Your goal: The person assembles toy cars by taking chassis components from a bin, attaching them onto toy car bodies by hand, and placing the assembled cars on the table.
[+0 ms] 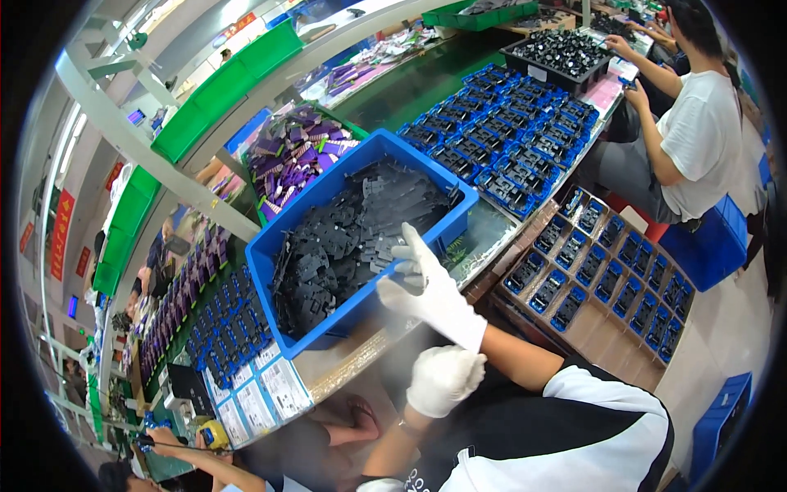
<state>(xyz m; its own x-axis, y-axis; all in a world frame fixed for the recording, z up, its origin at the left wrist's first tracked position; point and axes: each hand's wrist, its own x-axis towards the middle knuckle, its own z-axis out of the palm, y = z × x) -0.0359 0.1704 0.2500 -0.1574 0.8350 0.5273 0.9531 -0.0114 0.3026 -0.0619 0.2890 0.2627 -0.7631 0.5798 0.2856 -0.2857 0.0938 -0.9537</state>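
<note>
Bright workroom, w/ a long green tabletop (385, 102) going far back & lots of stuff on it. Black flat parts (361, 217) lay in a big blue tub (264, 291) by the front edge, just past the fingers of the right grip (430, 291). That hand, in a white glove, was at the tub's near side; its fingertips showed in front of the parts, but couldn't tell if they touched. Left grip (443, 383), gloved too, was closer to the body, apart from the parts.

Tub was pretty full: messy heap on the left, flatter layers at the back right. To the left & behind it was a pile of purple parts (299, 156). Past its right side, blue-and-black units (518, 135) lay in neat rows, & behind those a black bin (584, 80) held lots of little dark bits. Off to the right, a cardboard box (594, 332) w/ small cells had more of the units. A co-worker (701, 139) in a white top was nearby.

Re: hands, right grip was wide open & empty, fingers & thumb spread. Left grip was curled like a fist, right by the cuff (470, 332) of the right glove; couldn't tell if it pinched it.
</note>
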